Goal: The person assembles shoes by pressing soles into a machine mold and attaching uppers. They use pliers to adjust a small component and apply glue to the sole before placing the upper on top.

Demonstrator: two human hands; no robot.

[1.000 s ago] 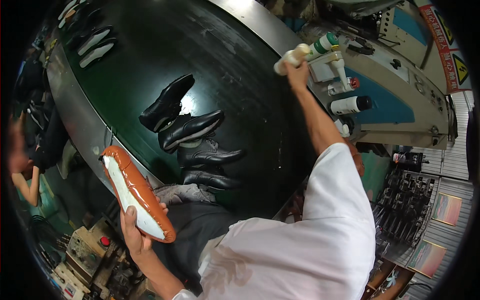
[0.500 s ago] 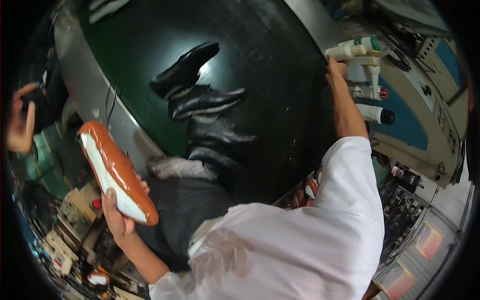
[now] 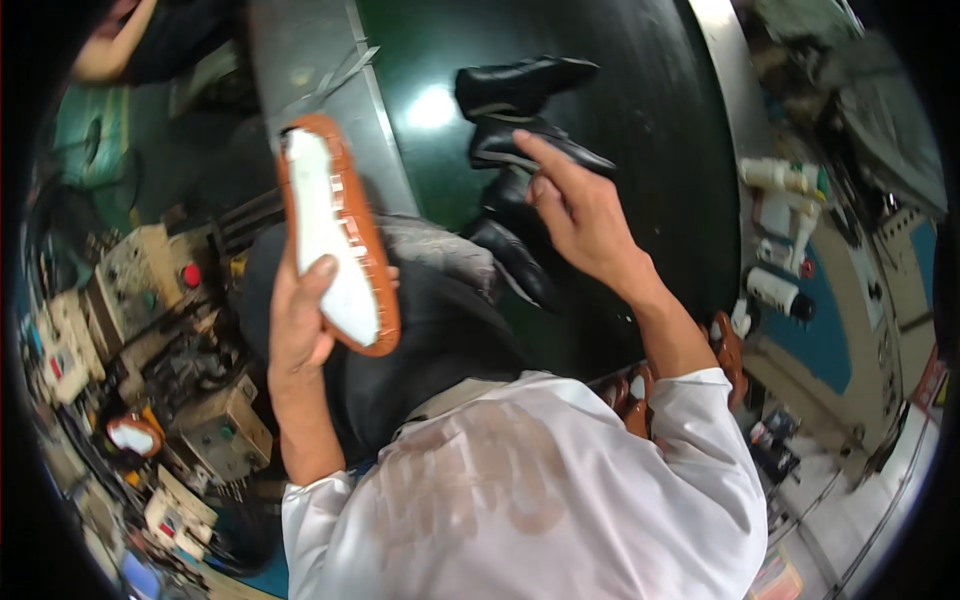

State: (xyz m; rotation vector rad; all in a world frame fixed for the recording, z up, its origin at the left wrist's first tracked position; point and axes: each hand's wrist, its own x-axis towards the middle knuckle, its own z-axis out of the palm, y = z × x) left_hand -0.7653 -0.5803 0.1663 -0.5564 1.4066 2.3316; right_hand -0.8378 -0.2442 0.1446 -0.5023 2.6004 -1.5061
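Note:
My left hand (image 3: 300, 315) is wrapped round a brown shoe upper on a last (image 3: 330, 235), its white underside turned up and the thumb lying on that white face. Folded edges of the upper run along the side of the underside. My right hand (image 3: 598, 228) hovers at the near side of several black shoes, index finger stretched out and thumb apart from it, nothing visible between them. Those black shoes, among them a far one (image 3: 520, 85) and a near one (image 3: 515, 262), lie in a row on the dark green work surface (image 3: 640, 110).
A metal edge (image 3: 375, 110) borders the surface on the left. White bottles (image 3: 775, 290) stand at the right, near more brown shoes (image 3: 728, 350). Machinery with a red button (image 3: 190, 275) fills the left side. Another person's arm (image 3: 115, 50) shows at the upper left.
My right hand has come away from the bottles at the right to the black shoes. The brown shoe has turned more upright, its white underside facing up more fully. The whole view has shifted.

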